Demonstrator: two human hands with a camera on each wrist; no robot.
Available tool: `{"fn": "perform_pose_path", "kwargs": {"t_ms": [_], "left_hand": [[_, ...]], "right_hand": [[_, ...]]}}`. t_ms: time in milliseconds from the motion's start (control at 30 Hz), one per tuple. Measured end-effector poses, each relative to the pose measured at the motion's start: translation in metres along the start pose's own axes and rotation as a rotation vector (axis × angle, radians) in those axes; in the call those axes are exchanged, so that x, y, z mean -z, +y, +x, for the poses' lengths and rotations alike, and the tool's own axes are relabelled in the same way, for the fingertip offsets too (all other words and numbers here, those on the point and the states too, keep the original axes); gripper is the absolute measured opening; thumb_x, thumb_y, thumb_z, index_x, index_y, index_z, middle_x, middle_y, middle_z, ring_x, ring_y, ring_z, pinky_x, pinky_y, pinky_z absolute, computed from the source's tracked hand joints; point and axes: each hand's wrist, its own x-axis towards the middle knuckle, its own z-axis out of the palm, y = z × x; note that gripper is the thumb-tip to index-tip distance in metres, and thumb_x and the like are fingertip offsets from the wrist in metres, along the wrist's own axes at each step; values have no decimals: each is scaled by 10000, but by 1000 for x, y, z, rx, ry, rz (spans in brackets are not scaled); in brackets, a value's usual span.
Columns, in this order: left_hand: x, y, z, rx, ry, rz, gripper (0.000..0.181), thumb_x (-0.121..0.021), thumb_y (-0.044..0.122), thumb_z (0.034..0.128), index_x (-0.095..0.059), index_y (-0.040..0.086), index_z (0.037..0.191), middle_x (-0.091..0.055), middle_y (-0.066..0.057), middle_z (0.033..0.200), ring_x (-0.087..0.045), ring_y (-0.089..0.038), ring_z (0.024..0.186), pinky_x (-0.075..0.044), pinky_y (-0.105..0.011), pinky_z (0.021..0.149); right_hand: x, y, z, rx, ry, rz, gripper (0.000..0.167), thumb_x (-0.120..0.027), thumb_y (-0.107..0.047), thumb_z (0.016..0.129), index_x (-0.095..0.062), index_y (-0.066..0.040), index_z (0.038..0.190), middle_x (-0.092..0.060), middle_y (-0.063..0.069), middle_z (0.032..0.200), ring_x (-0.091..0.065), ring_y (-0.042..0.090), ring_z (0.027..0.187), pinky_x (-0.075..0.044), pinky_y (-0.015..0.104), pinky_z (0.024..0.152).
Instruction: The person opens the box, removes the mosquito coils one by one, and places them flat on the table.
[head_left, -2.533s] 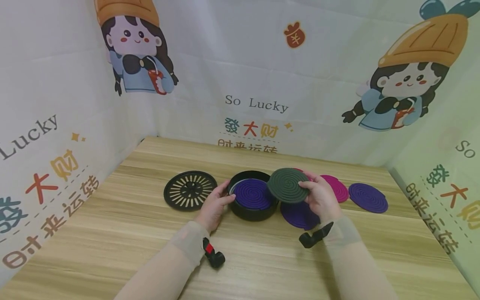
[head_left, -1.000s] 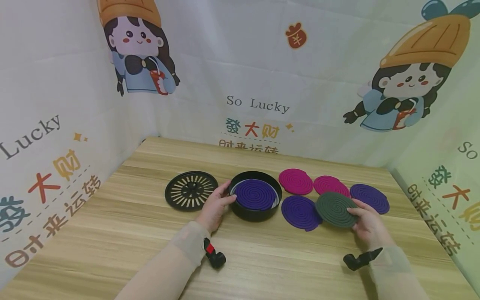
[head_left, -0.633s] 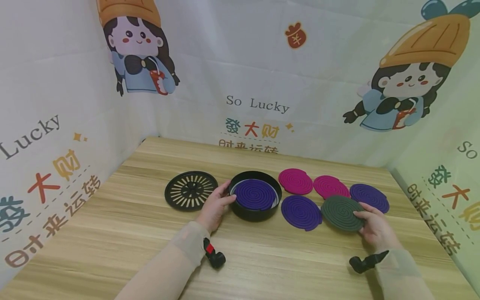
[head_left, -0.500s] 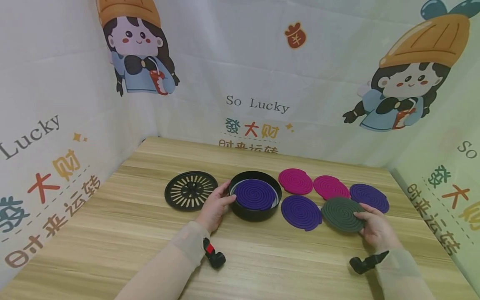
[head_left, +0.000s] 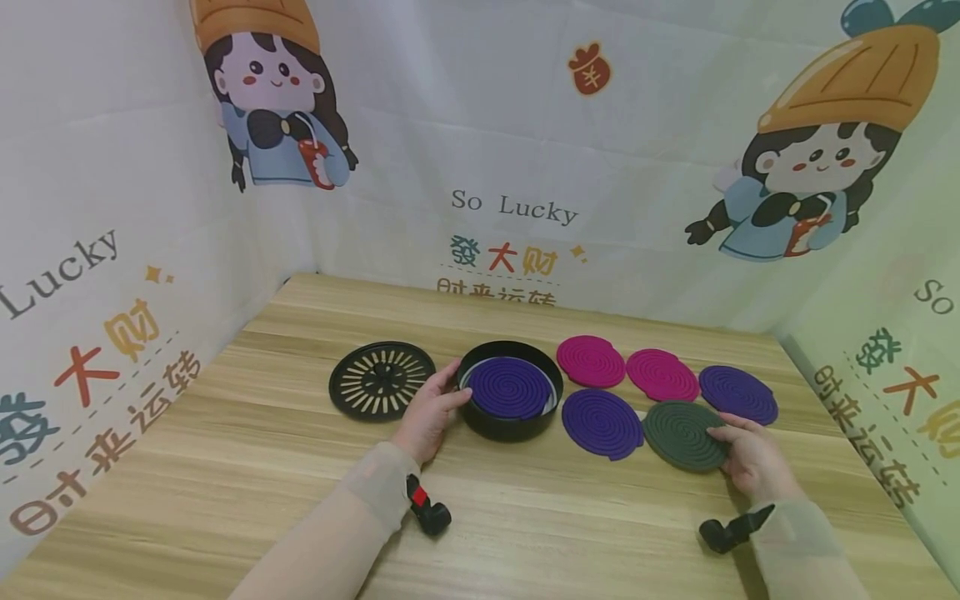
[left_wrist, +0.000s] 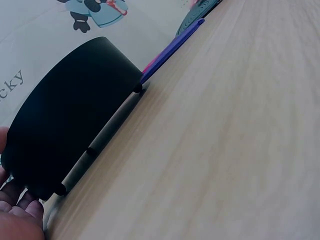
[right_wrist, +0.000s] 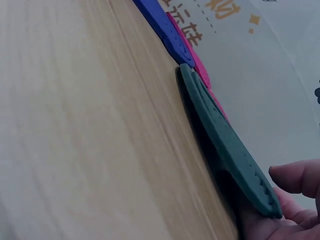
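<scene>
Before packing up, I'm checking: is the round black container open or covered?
Open: a purple spiral disc shows inside the container, and the round, slotted black lid lies apart from it.

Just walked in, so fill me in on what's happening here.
A person is working with flat spiral discs at a wooden table. The left grip steadies a round black box that has a purple disc inside. The right grip holds a green disc by its edge, low at the table. Two pink discs and two more purple discs lie to the right of the box, and a slotted black lid lies to its left.
</scene>
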Motion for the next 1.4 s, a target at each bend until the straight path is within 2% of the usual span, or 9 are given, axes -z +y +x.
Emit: {"fn": "perform_pose_path", "kwargs": {"t_ms": [233,333,533,600,733,867,1033,1167,1400], "left_hand": [[0,1,0,0,-1,8,627,-549,-19,913,-287,-34,1483,-247,-203,1547,-201,-324,1430,-148,-433,1165],[0,1,0,4,3,4,628,-550,-19,912,-290,-31,1483,-245,-197,1549,-201,-319,1430,-151,-427,1165],[0,1,0,-3,1,2,625,-547,-19,911,-289,-42,1479,-248,-205,1546,-198,-321,1431,-140,-431,1167],[0,1,0,-5,0,2,625,-547,-19,910,-289,-44,1479,-249,-207,1545,-199,-322,1430,-138,-432,1167],[0,1,0,-4,-1,1,626,-544,-20,911,-284,-46,1480,-245,-208,1546,-196,-323,1431,-133,-434,1168],[0,0,1,-3,-3,-3,628,-544,-20,910,-282,-45,1481,-237,-207,1549,-188,-321,1433,-129,-433,1168],[1,0,1,2,-4,-5,631,-549,-16,909,-285,-39,1482,-236,-200,1552,-191,-318,1433,-129,-431,1169],[0,0,1,4,-4,-14,632,-545,-21,911,-279,-40,1484,-237,-201,1551,-193,-318,1432,-130,-430,1169],[1,1,0,2,-6,-13,631,-541,-27,912,-277,-40,1485,-240,-204,1549,-196,-318,1432,-134,-429,1168]], "right_hand": [[1,-2,-2,-7,66,-113,198,-492,-1,939,-466,-74,1122,-559,-124,827,-584,-4,735,-525,177,695],[0,-3,-3,-1,100,-197,205,-504,-35,944,-492,-28,1148,-575,-3,1017,-555,-20,759,-512,183,714],[0,-6,-3,-16,110,-350,451,-459,-118,975,-383,99,1362,-135,241,1556,-334,279,1327,-350,361,1056],[0,-7,-3,-12,103,-364,512,-449,-128,980,-313,131,1400,-113,251,1558,-199,322,1387,-354,348,1051],[2,-6,-3,2,107,-392,539,-452,-140,983,-289,158,1402,-178,276,1510,-272,324,1330,-439,276,958],[4,-7,-4,0,112,-399,560,-455,-162,988,-275,158,1411,-275,266,1455,-285,329,1335,-343,395,1086],[11,-10,-6,0,108,-404,580,-476,-167,982,-260,157,1412,-517,117,1188,-487,216,1148,-448,302,961],[15,-13,-9,5,86,-410,622,-437,-165,991,-168,177,1435,-404,278,1343,-518,210,1116,-471,242,916],[13,-21,-13,20,106,-398,523,-487,-150,972,-319,128,1381,-593,-37,994,-541,-52,774,-487,167,749]]}}
